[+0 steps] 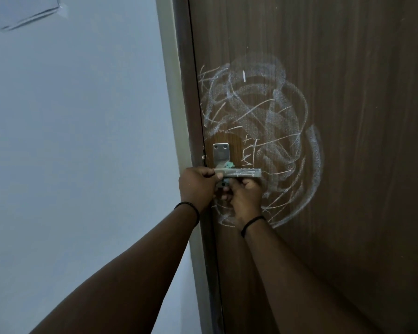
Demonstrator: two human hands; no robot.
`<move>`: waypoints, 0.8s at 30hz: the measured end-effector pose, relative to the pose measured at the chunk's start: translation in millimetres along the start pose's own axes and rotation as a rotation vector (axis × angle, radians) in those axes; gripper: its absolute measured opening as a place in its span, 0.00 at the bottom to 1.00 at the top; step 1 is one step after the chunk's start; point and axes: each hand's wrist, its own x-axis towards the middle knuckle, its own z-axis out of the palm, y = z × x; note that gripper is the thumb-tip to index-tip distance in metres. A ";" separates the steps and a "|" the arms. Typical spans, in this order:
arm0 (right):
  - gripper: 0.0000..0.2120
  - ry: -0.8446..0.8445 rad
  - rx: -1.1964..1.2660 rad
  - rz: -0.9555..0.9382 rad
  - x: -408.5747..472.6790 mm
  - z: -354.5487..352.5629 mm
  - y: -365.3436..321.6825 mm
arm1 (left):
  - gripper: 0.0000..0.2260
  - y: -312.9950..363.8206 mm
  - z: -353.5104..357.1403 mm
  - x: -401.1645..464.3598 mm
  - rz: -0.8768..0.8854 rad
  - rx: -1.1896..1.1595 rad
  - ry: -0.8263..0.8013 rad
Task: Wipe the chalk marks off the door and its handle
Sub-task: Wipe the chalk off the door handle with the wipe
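Observation:
A brown wooden door (348,165) carries a wide swirl of white chalk marks (263,112) around and above its metal lever handle (241,173), which also has chalk streaks. My left hand (197,186) grips the handle at its pivot end. My right hand (245,201) is just below the lever, fingers curled behind it. A small teal cloth (228,164) shows in bits above and below the lever between the two hands; which hand holds it I cannot tell. The steel backplate (220,153) rises above the handle.
The door frame (176,92) runs along the door's left edge, with a pale wall (70,141) beyond it. A flat wall fitting (29,13) sits at the top left.

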 end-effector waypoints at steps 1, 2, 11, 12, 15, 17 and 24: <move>0.04 -0.039 -0.019 0.002 -2.3 -2.1 0.2 | 0.03 2.4 -0.4 0.7 -0.008 0.018 -0.001; 0.04 -0.089 -0.073 -0.002 -5.7 -7.5 0.5 | 0.03 4.9 -0.2 2.1 -0.016 0.033 -0.004; 0.05 0.098 -0.506 -0.557 -32.3 -25.6 -19.8 | 0.12 4.9 3.0 -5.5 0.128 0.085 0.053; 0.05 0.103 -0.629 -0.674 -32.4 -24.1 -24.1 | 0.11 3.5 3.0 -6.3 0.128 0.060 0.047; 0.07 0.083 -0.957 -1.029 -30.5 -15.7 -31.2 | 0.10 -4.1 -1.6 -6.2 0.105 -0.050 0.026; 0.09 0.048 -1.136 -1.140 -24.0 -11.1 -33.4 | 0.11 -8.4 -4.2 -6.5 0.078 -0.107 -0.011; 0.11 -0.008 -1.453 -1.260 -11.2 -13.2 -30.0 | 0.10 -7.1 -6.1 -4.3 0.067 -0.152 -0.033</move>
